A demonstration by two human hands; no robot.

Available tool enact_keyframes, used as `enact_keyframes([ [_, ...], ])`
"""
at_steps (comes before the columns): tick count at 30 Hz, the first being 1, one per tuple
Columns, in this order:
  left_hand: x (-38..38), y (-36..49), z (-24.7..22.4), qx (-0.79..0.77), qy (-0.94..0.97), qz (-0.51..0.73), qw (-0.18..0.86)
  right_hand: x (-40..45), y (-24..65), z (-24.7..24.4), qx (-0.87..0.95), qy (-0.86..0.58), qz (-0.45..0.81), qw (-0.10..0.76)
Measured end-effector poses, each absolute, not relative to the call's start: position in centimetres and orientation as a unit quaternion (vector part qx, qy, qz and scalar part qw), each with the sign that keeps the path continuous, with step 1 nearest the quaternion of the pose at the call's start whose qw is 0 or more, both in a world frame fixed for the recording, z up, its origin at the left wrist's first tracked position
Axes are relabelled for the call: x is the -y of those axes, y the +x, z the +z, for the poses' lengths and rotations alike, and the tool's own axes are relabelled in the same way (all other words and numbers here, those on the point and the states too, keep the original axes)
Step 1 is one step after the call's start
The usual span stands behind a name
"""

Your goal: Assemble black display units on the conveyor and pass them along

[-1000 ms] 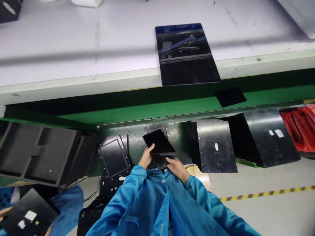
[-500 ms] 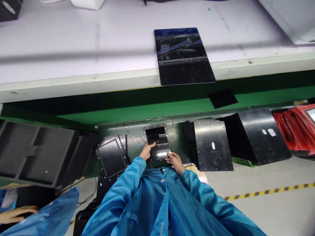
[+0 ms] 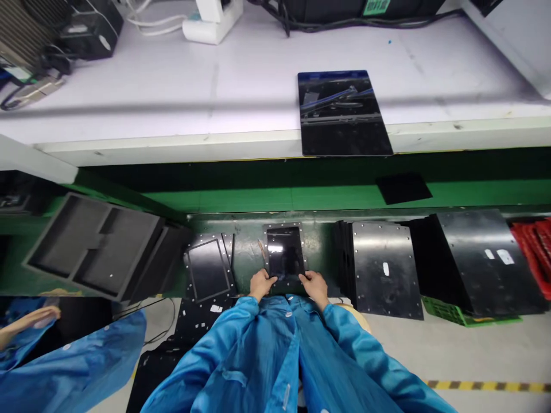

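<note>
A black panel (image 3: 284,252) with a glossy dark centre and small dots along its rim lies on the dark green surface below the bench edge. My left hand (image 3: 261,284) is closed on its near left corner, thumb pointing inward across the top. At the near right corner my right hand (image 3: 315,287) grips it the same way, fingers largely hidden beneath. Left of it rests a framed black plate (image 3: 209,269) with similar dots. A thin brownish strip (image 3: 261,250) lies between the two.
A glossy black sheet (image 3: 344,115) overhangs the white bench (image 3: 172,120). Stacked black plates (image 3: 387,269) stand to the right, before more plates (image 3: 491,258) and a green crate (image 3: 456,312). Grey foam trays (image 3: 90,241) lean at left. A co-worker's hand (image 3: 32,324) shows lower left.
Both hands have moved to the panel's near corners; the left thumb has drawn back from its middle. The panel's shine has shifted to its upper part. The camera view has shifted too.
</note>
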State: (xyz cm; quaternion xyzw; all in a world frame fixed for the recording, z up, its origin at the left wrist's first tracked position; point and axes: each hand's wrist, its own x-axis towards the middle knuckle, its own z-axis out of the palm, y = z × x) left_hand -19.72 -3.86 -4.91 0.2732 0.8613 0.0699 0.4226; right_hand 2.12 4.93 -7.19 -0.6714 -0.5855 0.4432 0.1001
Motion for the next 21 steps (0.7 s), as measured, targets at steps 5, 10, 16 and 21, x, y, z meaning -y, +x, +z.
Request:
enact_keyframes([
  [5,3.8,-20.1,-5.6,-0.864,0.298,0.124,0.386,-6.0,3.7,-7.3,0.661,-0.660,0.354,0.054],
  [10,4.7,-21.0,-5.3,-0.863,0.309,0.111,0.383,-6.7,3.2,-7.1,0.672,-0.649,0.356,-0.017],
  [16,5.7,-23.4,-5.1,-0.869,0.307,0.076,0.380,-6.0,1.2,-6.7,0.695,-0.615,0.367,-0.071],
  [21,5.6,-23.9,-5.4,-0.856,0.180,0.118,0.470,-6.2,0.5,-7.2,0.646,-0.649,0.388,-0.101],
])
